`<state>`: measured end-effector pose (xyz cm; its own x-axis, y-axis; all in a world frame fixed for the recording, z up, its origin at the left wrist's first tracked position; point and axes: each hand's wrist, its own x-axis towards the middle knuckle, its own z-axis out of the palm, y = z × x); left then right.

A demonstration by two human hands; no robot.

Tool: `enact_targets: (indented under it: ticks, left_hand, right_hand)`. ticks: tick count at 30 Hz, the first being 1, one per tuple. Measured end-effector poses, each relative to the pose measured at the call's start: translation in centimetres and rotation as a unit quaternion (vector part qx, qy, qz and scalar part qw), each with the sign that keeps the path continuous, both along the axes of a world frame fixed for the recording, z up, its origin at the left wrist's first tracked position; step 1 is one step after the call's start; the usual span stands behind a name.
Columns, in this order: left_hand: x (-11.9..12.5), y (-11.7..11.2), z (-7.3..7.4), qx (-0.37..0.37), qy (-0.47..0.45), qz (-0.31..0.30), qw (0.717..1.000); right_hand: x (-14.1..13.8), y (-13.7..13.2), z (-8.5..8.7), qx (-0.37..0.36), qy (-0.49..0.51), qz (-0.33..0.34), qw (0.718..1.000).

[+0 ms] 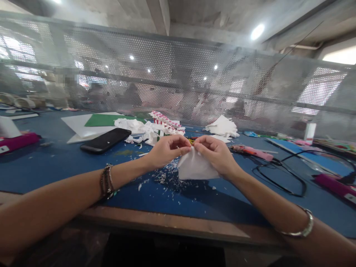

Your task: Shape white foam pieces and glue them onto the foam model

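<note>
- Phone: black, lying flat beyond the left forearm, presumably parked there to spare the near working area
- Crumpled white heap: just past the left hand, likely to hinder a forward reach
- Left hand: thumb and finger pinching the top of the white sheet
- White scraps: strewn over the blue tabletop, partly beneath the work
- White sheet: between both hands, gathered at its top, lower part spreading loose; pinched at one spot, apparently to keep folds tight
- Right hand: fingertips gripping the same gather
- Fanned white stack: beyond the right hand
- Pink-handled tool: rightward, seemingly kept within reach
- Black cable: looped near the right forearm, a possible snag
</note>
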<state>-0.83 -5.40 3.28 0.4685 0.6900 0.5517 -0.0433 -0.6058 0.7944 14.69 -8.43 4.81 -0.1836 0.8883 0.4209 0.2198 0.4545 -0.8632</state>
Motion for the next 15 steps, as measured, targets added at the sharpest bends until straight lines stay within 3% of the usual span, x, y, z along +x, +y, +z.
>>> enact_targets:
  ticks: [5,15]
  left_hand:
    - [-0.09,0.23,-0.04,0.024,0.018,-0.001,1.000]
    - [0.22,0.07,-0.22,0.000,-0.009,0.011,1.000]
  right_hand:
    - [-0.18,-0.04,-0.07,0.006,0.002,-0.007,1.000]
    - [-0.41,-0.09,-0.61,0.065,-0.016,-0.031,0.997]
